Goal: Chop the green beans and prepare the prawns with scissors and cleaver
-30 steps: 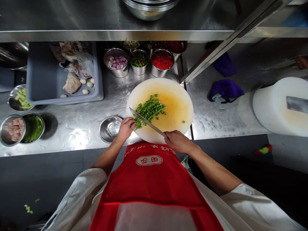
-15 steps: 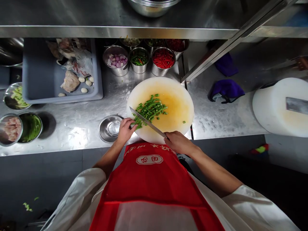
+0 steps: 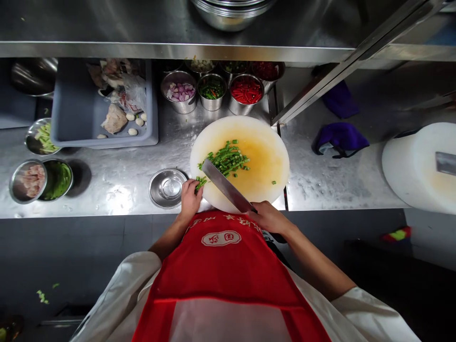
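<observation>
A round white cutting board (image 3: pixel 269 183) with a yellow-orange stain lies before me, and a heap of cut green beans (image 3: pixel 230 159) covers its left half. My left hand (image 3: pixel 190 198) is closed at the board's left edge, fingers and thumb pinching a small bunch of green bean ends (image 3: pixel 201 183). In my right hand (image 3: pixel 270 216) is the handle of a knife (image 3: pixel 228 187). Its broad blade slants up and left over the board, between the heap and the front rim, its tip close to the beans. A small metal bowl (image 3: pixel 167 188) stands just left of my left hand.
A grey bin (image 3: pixel 76 107) with meat and garlic cloves stands at the back left. Metal pots of shallots (image 3: pixel 180 92) and red chillies (image 3: pixel 246 90) line the back under a shelf (image 3: pixel 142 50). Bowls of raw meat (image 3: pixel 32 180) and greens (image 3: pixel 59 180) sit at left; a purple cloth (image 3: pixel 340 137) lies right.
The knife has come away from the beans toward me, its blade tilting so the flat shows. The bunch in my left hand now lies apart from the heap. The whole view has shifted slightly.
</observation>
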Demonstrator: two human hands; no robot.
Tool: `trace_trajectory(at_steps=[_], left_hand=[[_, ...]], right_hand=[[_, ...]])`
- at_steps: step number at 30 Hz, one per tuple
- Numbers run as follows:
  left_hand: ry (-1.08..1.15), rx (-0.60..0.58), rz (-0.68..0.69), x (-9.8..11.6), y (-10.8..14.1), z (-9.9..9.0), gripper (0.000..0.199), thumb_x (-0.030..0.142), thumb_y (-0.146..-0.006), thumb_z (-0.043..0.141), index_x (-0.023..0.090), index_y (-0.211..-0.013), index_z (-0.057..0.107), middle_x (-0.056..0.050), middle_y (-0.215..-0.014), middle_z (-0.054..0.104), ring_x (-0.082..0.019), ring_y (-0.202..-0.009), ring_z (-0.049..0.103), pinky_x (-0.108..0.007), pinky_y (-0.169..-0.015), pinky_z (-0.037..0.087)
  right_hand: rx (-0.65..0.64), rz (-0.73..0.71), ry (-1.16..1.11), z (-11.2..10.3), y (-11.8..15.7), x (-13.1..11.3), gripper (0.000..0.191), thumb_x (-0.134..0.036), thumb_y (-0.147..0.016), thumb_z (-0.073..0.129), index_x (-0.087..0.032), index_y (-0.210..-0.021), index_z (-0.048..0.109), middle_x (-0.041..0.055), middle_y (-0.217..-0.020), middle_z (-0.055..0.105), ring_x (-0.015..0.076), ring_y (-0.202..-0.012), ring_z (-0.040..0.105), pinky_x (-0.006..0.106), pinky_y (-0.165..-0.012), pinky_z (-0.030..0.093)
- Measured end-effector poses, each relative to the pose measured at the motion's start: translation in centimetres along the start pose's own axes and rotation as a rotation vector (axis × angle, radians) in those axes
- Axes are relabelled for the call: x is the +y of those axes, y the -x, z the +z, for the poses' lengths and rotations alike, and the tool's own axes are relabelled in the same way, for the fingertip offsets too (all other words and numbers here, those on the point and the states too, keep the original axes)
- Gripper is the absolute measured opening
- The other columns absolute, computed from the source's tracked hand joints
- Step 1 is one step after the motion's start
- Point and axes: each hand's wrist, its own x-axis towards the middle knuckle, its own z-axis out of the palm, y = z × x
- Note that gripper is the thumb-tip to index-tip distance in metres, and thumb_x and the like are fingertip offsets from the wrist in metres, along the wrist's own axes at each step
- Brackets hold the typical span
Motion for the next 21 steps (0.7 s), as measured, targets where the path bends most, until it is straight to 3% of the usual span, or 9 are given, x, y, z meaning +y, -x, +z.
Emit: trace_trajectory(at_steps=[5,10,16,21], left_hand=[[0.018,0.073,-0.059,0.4,0.4,0.6,0.019,0.032,-0.093,0.059,0.020,-0.107,0.065,-0.011,-0.112,0.063,-0.024,-0.111,0.060,-0.041,-0.103,0.049],[0.012,0.109,-0.065,1.0,-0.2,1.5,0.031,0.035,-0.093,0.060,0.018,-0.119,0.063,-0.015,-0.120,0.063,-0.028,-0.119,0.056,-0.047,-0.109,0.043],[0.074,0.181,-0.163,3.1,-0.9,4.1,0.041,0.034,-0.102,0.042,0.016,-0.137,0.053,-0.018,-0.150,0.047,-0.028,-0.148,0.034,-0.053,-0.123,0.025],[0.111,0.210,-0.238,4.8,-0.2,4.9,0.047,0.036,-0.105,0.034,0.017,-0.146,0.044,-0.018,-0.160,0.037,-0.026,-0.153,0.025,-0.053,-0.127,0.019]], right_hand=[[-0.044,0.014,-0.063,-0.5,0.4,1.4,0.022,-0.025,-0.092,0.043,-0.019,-0.081,0.061,0.0054,-0.073,0.071,0.0188,-0.072,0.066,0.025,-0.065,0.042],[-0.136,0.052,-0.341,-0.2,-0.6,4.0,0.019,-0.031,-0.086,0.047,-0.021,-0.071,0.053,-0.0020,-0.052,0.057,0.0155,-0.050,0.057,0.024,-0.052,0.041],[-0.252,0.045,-0.666,2.0,-3.4,6.5,0.024,-0.038,-0.081,0.053,-0.020,-0.064,0.053,-0.0042,-0.049,0.055,0.0126,-0.043,0.052,0.023,-0.046,0.038],[-0.321,-0.007,-0.762,4.5,-5.0,5.9,0.023,-0.033,-0.079,0.053,-0.020,-0.061,0.054,-0.0048,-0.047,0.054,0.0114,-0.042,0.050,0.021,-0.046,0.039]])
